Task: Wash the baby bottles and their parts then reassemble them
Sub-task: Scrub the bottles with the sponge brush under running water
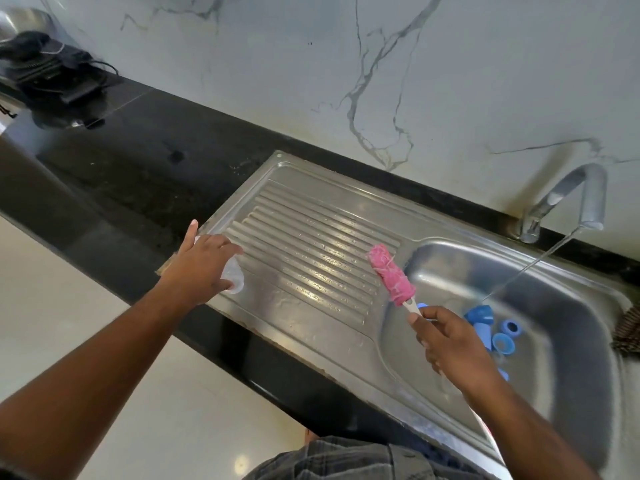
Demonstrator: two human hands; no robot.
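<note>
Left hand (199, 263): your fingers curled over the clear plastic baby bottle (232, 275); light, likely slippery, best held round its body.
Right hand (446, 341): you gripped the pink sponge brush (391, 275) by its handle.

Person, 1 pc. L forearm (104, 348) + R forearm (519, 420): bare from frame edge to wrist. L hand (199, 268), R hand (446, 344): bare. Garment (363, 459) at waist: woven fabric, dk grey w/ lighter check lines; type can't tell.

Your sink (450, 261) is shiny steel, drainer (311, 244) ribbed; worktop (138, 150) glossy black stone; brush (391, 275) fuzzy; bottle (234, 276) cloudy plastic; caps (503, 344) smooth blue plastic.
</note>
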